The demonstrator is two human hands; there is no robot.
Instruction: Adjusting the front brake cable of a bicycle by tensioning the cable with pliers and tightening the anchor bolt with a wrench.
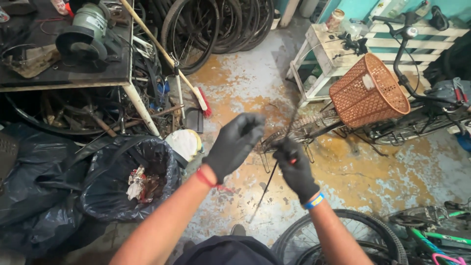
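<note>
Overhead, gloved left hand (234,145) half-curled, gripping nothing visible. Right hand (294,169) clenched around thin black cable (265,189), above stained concrete floor (353,172).

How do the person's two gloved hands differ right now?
The left hand in a black glove is raised with loosely curled fingers and seems to hold nothing; the right hand in a black glove sits lower, closed in a grip on a thin dark cable. The left wrist wears a red band, the right a blue one. Both gloves are black.

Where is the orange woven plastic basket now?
In the head view, the orange woven plastic basket is upper right, mounted on the bicycle, beside the white wooden rack.
</note>
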